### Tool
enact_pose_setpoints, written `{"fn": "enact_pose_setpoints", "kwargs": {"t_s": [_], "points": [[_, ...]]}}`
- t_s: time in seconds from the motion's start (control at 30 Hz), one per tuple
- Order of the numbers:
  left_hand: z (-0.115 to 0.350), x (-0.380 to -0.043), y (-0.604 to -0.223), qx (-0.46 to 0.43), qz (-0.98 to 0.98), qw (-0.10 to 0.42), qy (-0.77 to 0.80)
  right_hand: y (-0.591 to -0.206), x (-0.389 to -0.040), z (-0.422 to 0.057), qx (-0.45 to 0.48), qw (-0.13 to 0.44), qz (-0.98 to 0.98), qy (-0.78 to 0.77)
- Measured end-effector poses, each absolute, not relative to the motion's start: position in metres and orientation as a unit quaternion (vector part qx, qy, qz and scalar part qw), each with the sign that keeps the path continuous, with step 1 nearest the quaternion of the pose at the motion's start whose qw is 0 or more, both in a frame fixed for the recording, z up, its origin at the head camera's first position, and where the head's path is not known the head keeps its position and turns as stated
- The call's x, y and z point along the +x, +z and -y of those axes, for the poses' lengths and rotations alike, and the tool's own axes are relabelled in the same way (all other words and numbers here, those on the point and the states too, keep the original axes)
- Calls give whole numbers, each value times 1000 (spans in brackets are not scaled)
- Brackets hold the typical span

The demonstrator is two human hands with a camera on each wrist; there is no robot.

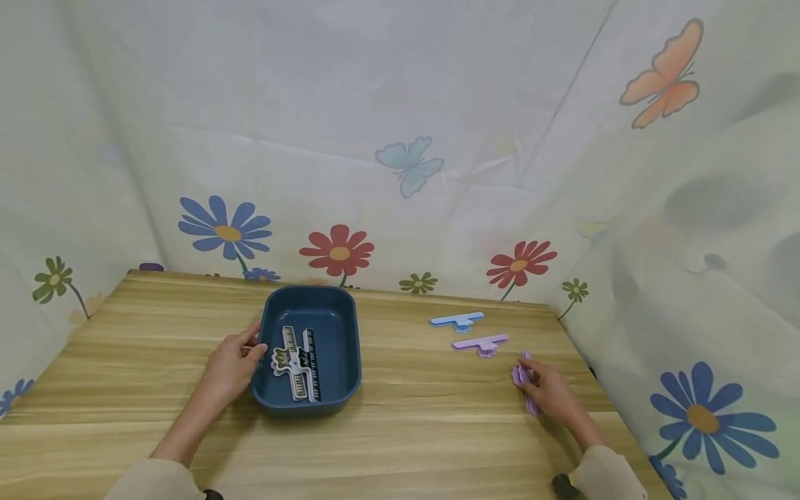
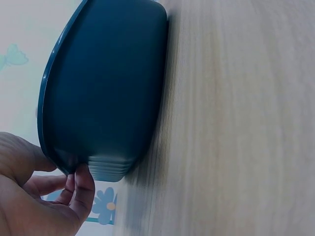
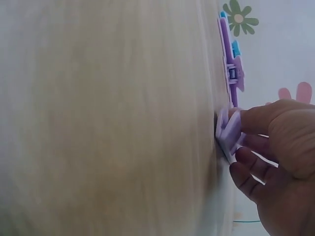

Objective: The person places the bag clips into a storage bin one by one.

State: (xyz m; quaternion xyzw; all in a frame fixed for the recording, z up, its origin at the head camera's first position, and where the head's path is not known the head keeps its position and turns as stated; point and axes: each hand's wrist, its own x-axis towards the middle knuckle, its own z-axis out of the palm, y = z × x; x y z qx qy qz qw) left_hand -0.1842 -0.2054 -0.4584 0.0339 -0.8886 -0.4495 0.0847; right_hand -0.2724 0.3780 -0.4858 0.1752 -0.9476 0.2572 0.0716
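My left hand (image 1: 230,364) pinches the left rim of a dark blue plastic bin (image 1: 358,347); the left wrist view shows thumb and fingertips at the rim's corner (image 2: 69,167). Inside the bin lie black-and-white patterned bag clips (image 1: 312,368), side by side on its left half. Over at the table's right, my right hand (image 1: 553,390) pinches a purple bag clip (image 1: 531,405) between thumb and fingers. In the right wrist view that clip (image 3: 228,132) is close to the tabletop, partly hidden by the fingers.
Another purple bag clip (image 1: 480,343) lies left of and beyond my right hand. Behind it is a blue bag clip (image 1: 457,320). The wooden table (image 1: 412,430) ends at a flower-printed curtain (image 1: 437,229) at the back and right.
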Motion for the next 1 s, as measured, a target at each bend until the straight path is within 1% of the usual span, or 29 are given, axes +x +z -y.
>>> {"fn": "enact_pose_setpoints", "kwargs": {"t_s": [0.4,0.67,1.0], "points": [[204,-185,-457,36,888,82,-451,-479,-270,-372,110,95,915,377],[205,-185,-457,31,889,84,-449,-463,-264,-366,85,72,904,412],[205,-185,-458,33,890,84,-446,-446,-264,-362,69,74,872,479]]}}
